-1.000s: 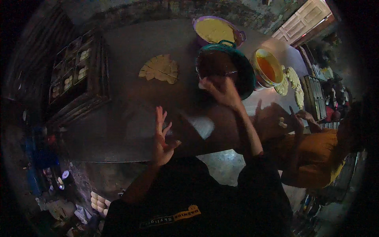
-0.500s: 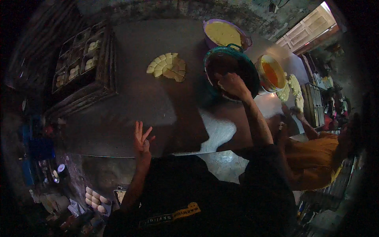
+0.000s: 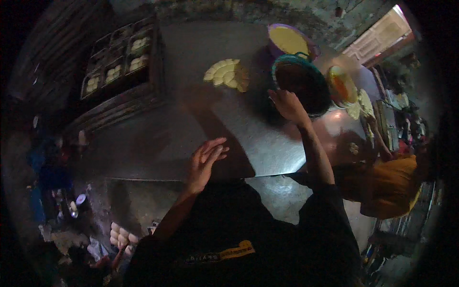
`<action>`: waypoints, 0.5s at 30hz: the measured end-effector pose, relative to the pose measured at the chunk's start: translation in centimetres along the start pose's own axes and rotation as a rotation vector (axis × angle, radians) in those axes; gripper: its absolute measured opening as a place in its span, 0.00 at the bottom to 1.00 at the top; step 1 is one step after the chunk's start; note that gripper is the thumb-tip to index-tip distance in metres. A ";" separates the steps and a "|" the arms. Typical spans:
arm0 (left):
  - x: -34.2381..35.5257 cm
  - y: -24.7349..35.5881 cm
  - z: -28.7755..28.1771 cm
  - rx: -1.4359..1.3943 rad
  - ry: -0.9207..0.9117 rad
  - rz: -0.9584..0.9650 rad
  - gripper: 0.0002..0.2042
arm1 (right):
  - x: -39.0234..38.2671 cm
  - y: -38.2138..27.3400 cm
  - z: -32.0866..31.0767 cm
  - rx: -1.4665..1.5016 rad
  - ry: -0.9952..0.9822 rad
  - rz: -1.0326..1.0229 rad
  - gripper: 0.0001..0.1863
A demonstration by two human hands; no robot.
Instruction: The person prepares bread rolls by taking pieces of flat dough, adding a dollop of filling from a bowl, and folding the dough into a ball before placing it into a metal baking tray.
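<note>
My left hand (image 3: pixel 204 161) is held over the table's near part, fingers stretched and nothing in them. My right hand (image 3: pixel 289 106) is at the near left rim of a green basin (image 3: pixel 276 71) with dark contents. Its fingers are drawn together; whatever they hold is too small and dim to make out. Beyond my hands, a fan of pale cut dough pieces (image 3: pixel 225 74) lies on the metal table (image 3: pixel 191 48).
Behind the green basin is a purple tub (image 3: pixel 313 50) of yellow mixture; beside it stands a yellowish bucket (image 3: pixel 351 91) with orange contents. Right, a person in an orange garment (image 3: pixel 389 184) reaches toward dough strips (image 3: pixel 366 103). Wooden crates (image 3: pixel 119 103) with dough balls stand left.
My right hand has come out of the green basin to its near left rim. My left hand has moved right and inward. The whole view has shifted, so the table's things appear farther right.
</note>
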State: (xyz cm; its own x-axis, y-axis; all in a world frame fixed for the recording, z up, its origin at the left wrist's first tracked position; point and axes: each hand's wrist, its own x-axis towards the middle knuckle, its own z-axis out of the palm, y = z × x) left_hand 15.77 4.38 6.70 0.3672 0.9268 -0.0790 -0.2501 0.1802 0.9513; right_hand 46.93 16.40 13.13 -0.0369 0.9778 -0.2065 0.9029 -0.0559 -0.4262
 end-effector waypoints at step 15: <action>-2.4 -2.9 -4.9 -0.068 0.304 0.152 0.16 | -7.6 -16.2 16.2 0.159 0.339 -0.520 0.23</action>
State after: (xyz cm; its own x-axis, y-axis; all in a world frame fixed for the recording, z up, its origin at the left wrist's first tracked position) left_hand 11.16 3.23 2.71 0.0402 0.9986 -0.0333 -0.3447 0.0451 0.9376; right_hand 25.62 6.59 7.31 -0.2919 0.8935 0.3412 0.7279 0.4390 -0.5268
